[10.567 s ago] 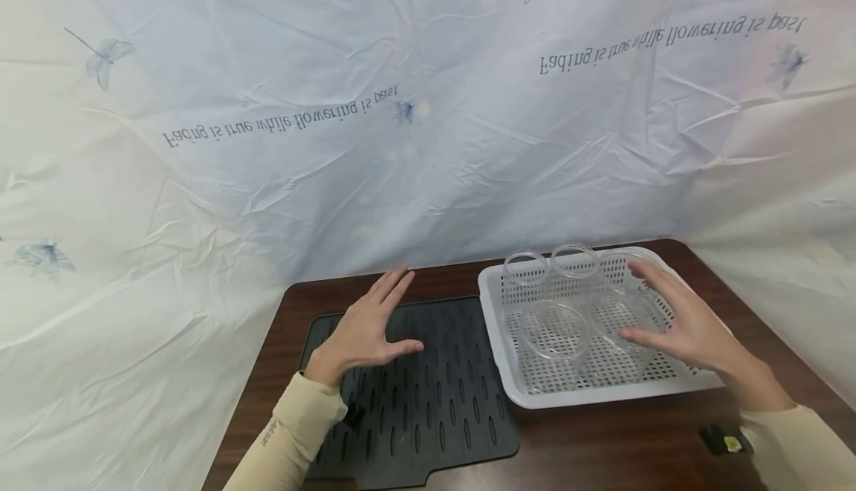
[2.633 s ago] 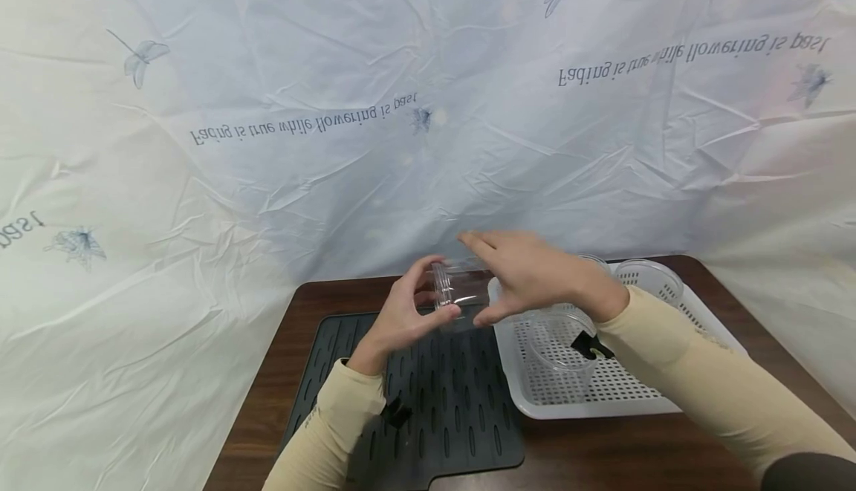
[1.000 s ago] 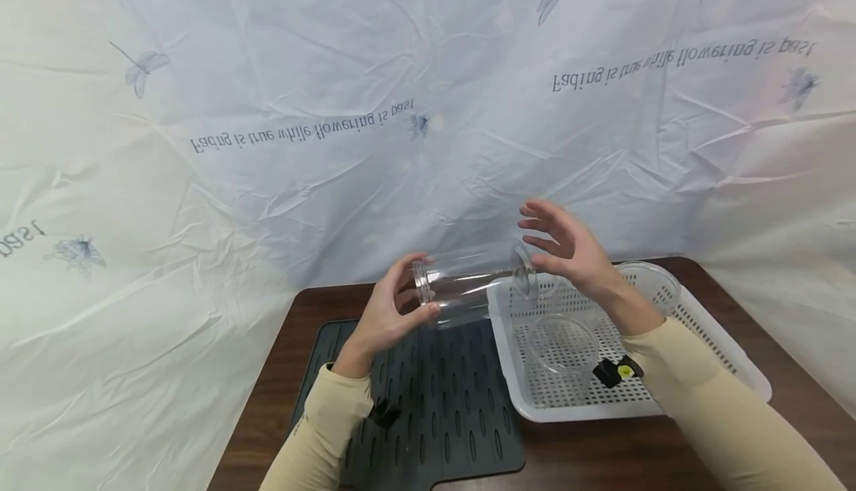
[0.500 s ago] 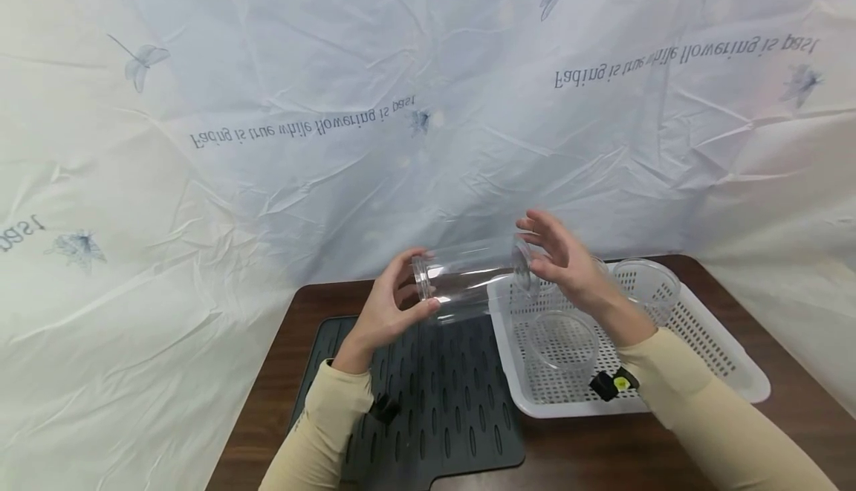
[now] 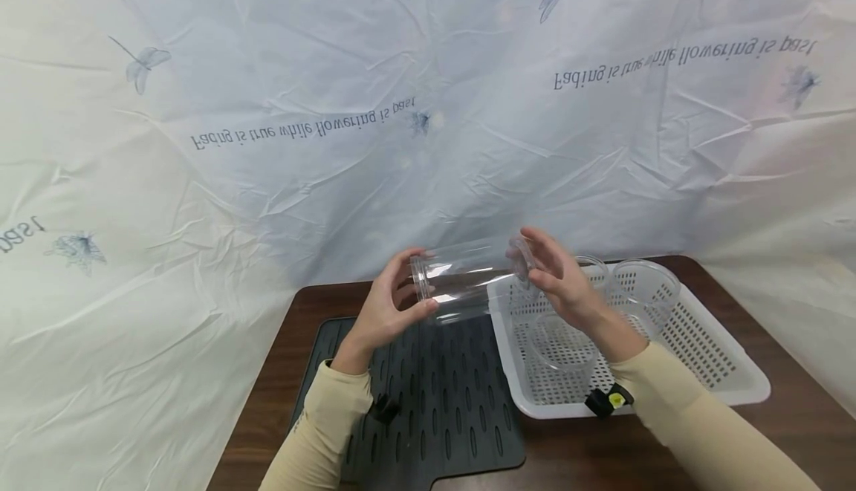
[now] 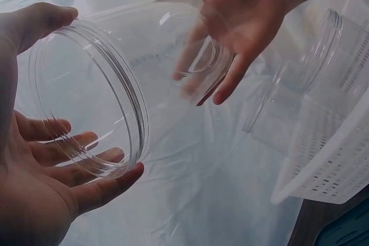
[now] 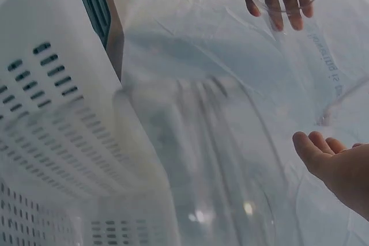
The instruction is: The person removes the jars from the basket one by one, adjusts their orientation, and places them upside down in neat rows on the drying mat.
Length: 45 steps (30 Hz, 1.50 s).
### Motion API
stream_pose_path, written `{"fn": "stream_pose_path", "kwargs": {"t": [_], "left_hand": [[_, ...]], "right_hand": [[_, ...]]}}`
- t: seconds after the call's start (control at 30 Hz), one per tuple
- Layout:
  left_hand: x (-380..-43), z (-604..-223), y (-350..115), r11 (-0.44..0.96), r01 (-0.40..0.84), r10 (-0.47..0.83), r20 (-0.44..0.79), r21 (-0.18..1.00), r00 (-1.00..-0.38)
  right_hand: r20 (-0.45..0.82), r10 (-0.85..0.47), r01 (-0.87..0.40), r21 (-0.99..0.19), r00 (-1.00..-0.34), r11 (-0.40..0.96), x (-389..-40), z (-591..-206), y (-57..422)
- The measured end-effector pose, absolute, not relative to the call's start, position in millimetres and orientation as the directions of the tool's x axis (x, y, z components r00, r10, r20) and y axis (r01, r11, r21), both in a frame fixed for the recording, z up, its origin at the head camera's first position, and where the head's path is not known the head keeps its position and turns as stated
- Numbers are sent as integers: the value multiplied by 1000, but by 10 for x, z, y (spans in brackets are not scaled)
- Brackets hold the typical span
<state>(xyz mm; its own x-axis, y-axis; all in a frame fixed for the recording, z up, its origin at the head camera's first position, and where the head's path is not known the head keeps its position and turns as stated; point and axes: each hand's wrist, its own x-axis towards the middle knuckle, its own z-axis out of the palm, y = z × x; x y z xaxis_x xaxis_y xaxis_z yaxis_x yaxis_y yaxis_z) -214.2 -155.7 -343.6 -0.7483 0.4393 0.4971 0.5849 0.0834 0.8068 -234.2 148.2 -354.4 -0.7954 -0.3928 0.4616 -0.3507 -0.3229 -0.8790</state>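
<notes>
A clear jar [image 5: 468,279] with a ridged, threaded mouth is held on its side above the table. Its mouth points left and its base points right. My left hand [image 5: 384,313] grips it around the threaded mouth, thumb on one side and fingers on the other; the left wrist view shows this neck [image 6: 135,108] up close. At the base end is my right hand [image 5: 565,279], its palm facing the jar. In the left wrist view the right hand's fingers [image 6: 230,79] are fairly straight, some seen through the clear base, with the thumb held away.
A white perforated basket [image 5: 749,391] stands at the right, holding several more clear jars [image 5: 645,275]. A dark ribbed mat [image 5: 414,431] lies to its left on the brown wooden table [image 5: 261,402]. A patterned pale sheet [image 5: 334,201] hangs behind.
Both hands were empty at first; since then a jar came out of the basket into the left hand. Just now the right hand has drawn in lower around the base.
</notes>
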Motion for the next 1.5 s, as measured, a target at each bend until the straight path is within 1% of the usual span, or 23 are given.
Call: {"fn": "stream_pose_path", "kwargs": {"t": [0.13,0.37,0.7,0.97,1.23,1.37,1.5], "left_hand": [[-2140,-3447,-1559,81,582,438,495,809,-750],[-2134,-3454,-1559,81,580,437,495,810,-751],[-2139,-3443,-1521,67,579,451,493,812,-744],[-2142,-3454,-1515,59,572,457,487,818,-744],[-2152,-3464,-1509,54,557,451,478,829,-754],[-2154,-3462,-1499,44,548,449,473,835,-758],[-2156,-3469,-1515,65,554,448,472,830,-759]], "right_hand": [[460,-402,-318,-872,-792,-372,-2317,-3585,1447],[467,-410,-303,-863,-783,-404,-2322,-3627,1400],[446,-430,-199,-839,-785,-506,-2317,-3676,1317],[467,-379,-200,-800,-799,-565,-2305,-3678,1273],[435,-341,-205,-817,-833,-540,-2314,-3651,1267],[435,-335,-216,-822,-836,-528,-2329,-3618,1277],[443,-334,-233,-826,-832,-514,-2344,-3583,1299]]}}
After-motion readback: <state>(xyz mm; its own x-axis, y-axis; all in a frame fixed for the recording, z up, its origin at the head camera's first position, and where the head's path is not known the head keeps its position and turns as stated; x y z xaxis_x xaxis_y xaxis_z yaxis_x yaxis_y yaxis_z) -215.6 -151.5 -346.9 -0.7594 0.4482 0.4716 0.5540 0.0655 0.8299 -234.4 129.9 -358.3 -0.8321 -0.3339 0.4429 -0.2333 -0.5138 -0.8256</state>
